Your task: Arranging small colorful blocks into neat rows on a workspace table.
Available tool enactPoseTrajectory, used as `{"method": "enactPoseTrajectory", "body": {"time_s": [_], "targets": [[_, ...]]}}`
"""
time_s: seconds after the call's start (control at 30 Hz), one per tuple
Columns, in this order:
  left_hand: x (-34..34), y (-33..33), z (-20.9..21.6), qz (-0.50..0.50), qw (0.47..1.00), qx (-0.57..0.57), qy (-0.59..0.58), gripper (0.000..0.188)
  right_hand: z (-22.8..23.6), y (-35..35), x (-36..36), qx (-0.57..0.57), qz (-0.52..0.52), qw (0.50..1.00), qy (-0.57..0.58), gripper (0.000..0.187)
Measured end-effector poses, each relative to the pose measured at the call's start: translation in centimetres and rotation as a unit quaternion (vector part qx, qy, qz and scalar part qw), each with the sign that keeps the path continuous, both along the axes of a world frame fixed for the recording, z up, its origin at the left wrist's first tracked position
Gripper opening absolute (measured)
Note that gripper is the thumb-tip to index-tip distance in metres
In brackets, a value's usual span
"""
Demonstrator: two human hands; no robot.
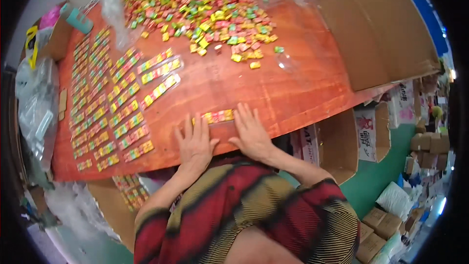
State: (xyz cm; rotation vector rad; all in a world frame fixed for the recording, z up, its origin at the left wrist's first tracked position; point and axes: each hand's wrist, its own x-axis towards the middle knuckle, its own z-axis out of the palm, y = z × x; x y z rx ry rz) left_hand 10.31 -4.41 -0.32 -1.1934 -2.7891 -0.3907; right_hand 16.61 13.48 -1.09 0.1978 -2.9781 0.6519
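A short row of small wrapped candies (218, 116) in a clear strip lies on the red-brown table (273, 88) near its front edge. My left hand (195, 143) rests flat on the table, fingers spread, touching the strip's left end. My right hand (250, 129) lies flat with fingers apart at the strip's right end. Neither hand holds anything. Beyond them, a big heap of loose candies (205, 5) in yellow, green, pink and orange spreads across the far part of the table.
Several filled candy strips (105, 102) lie in rows on the table's left. Clear plastic bags (36, 107) hang off the left edge. A large cardboard sheet (371, 24) leans at the right. Open cardboard boxes (342, 142) and stacked cartons (381, 225) stand on the green floor.
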Motion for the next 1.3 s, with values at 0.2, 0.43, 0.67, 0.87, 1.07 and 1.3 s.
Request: {"method": "enactPoseTrajectory", "body": {"time_s": [0.2, 0.43, 0.67, 0.87, 1.07, 1.3], "targets": [[-0.5, -0.7, -0.7, -0.013, 0.998, -0.013, -0.058, 0.077, 0.8, -0.4, -0.1, 0.006, 0.019, 1.0, -0.021, 0.083], [-1.3, 0.7, 0.0, 0.017, 0.996, 0.021, -0.087, 0.076, 0.5, -0.4, -1.3, -0.018, -0.01, 0.999, -0.031, 0.088], [-1.3, 1.6, -0.2, 0.034, 0.994, 0.03, -0.102, 0.074, 0.3, 0.2, -1.7, 0.02, -0.023, 1.0, 0.003, 0.091], [-1.8, 0.3, -0.5, 0.024, 0.975, 0.169, -0.142, 0.071, 1.1, 1.9, -1.4, -0.136, -0.008, 0.99, -0.037, 0.069], [-2.0, -0.2, -0.9, 0.024, 0.958, 0.215, -0.187, 0.069, 0.9, 2.2, -1.5, -0.239, -0.07, 0.968, 0.019, 0.055], [-1.6, 0.9, -1.1, 0.04, 0.99, 0.088, -0.102, 0.074, 0.2, 2.5, -2.6, -0.067, -0.067, 0.991, 0.092, 0.04]]}}
